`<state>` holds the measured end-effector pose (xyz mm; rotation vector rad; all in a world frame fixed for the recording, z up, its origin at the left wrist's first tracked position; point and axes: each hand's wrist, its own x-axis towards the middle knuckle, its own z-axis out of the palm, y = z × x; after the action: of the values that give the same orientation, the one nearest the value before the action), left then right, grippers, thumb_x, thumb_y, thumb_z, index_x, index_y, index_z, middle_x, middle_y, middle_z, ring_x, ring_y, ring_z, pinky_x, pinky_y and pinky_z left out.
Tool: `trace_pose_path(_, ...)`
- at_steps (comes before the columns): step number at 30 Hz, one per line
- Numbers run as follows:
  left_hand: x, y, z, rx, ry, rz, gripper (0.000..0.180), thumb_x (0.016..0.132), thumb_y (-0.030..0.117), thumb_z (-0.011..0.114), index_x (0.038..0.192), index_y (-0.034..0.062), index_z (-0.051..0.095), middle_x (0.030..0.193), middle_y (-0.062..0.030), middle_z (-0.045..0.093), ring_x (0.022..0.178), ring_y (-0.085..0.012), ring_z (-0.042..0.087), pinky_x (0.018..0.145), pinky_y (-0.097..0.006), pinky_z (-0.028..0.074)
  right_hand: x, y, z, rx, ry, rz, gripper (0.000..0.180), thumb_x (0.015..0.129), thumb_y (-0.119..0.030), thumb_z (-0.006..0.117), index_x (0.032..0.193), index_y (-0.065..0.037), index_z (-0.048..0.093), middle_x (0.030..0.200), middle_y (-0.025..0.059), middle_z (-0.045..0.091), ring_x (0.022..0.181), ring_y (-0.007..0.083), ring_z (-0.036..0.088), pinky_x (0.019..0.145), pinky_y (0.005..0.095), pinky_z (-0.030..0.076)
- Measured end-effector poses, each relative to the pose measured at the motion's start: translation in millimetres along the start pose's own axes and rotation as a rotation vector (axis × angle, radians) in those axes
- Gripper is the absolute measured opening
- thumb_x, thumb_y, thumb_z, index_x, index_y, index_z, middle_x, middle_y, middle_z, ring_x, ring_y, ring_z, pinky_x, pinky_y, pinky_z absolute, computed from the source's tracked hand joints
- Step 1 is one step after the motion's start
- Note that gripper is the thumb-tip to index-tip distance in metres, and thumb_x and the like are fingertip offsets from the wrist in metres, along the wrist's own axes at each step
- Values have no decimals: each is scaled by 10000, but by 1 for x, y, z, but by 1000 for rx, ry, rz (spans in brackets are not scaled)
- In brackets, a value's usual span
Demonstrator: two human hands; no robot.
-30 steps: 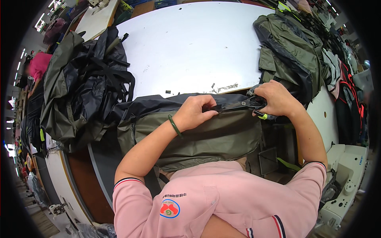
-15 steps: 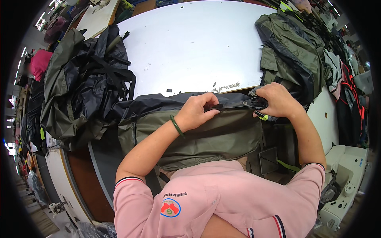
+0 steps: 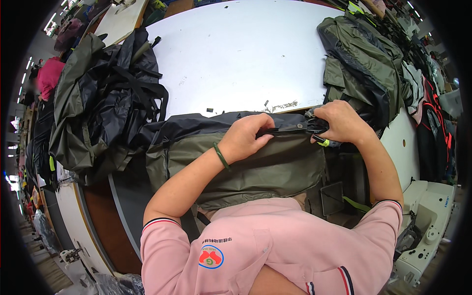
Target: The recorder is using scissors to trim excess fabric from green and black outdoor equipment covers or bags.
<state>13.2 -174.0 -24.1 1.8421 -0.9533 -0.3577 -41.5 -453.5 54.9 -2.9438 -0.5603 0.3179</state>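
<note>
Across my lap and the table's near edge lies an olive-green and black coated-fabric bag (image 3: 275,164). My left hand (image 3: 247,137), a dark green bangle on its wrist, pinches the black strip (image 3: 287,130) along its upper edge between thumb and fingers. A small round metal-looking stud (image 3: 299,126) shows on that strip, between my hands. At the strip's right end my right hand (image 3: 342,122) is closed round a dark item with a yellow-green part (image 3: 322,141); its kind is partly hidden by the fingers. The strip is drawn straight between both hands.
A heap of olive and black fabric with black straps (image 3: 118,93) lies left. Another olive and black pile (image 3: 361,59) sits right. Dark scraps (image 3: 210,110) dot the white table (image 3: 236,54). A white sewing machine (image 3: 427,231) stands at the lower right.
My right hand has shifted slightly left and up, with the dark item still in it. My left hand keeps its pinch nearly in place; the bag's black edge has risen a little.
</note>
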Motion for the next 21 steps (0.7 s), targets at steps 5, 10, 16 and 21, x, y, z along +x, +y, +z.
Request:
trace_pose_path(5, 2, 0, 3, 63, 24, 55, 230, 794, 36, 726, 991, 27, 608, 884, -118, 648, 797, -250, 639, 733, -335, 521, 6, -11, -7, -14, -3, -30, 489, 640, -447, 821, 761, -22, 611, 724, 162, 641, 770, 371, 639, 705, 455, 495)
trace_pose_path(10, 2, -1, 5, 33, 43, 72, 219, 798, 76, 700, 981, 61, 581, 864, -121, 642, 804, -298, 639, 702, -391, 509, 7, -7, -2, -10, -70, 42, 494, 638, -452, 819, 775, -23, 619, 735, 165, 645, 772, 373, 638, 719, 452, 496)
trace_pose_path(16, 2, -2, 5, 63, 34, 85, 235, 797, 76, 703, 994, 66, 577, 871, -119, 647, 807, -293, 645, 701, -391, 514, 9, -13, -3, -47, 19, -46, 428, 666, -409, 804, 791, -40, 627, 730, 158, 648, 770, 363, 646, 701, 453, 501)
trace_pose_path(21, 2, 0, -1, 57, 24, 50, 256, 791, 81, 715, 1004, 68, 573, 880, -116, 650, 793, -303, 638, 699, -398, 508, 14, -9, 7, -18, -51, 22, 328, 685, -306, 774, 788, -38, 615, 750, 173, 642, 769, 383, 637, 689, 464, 501)
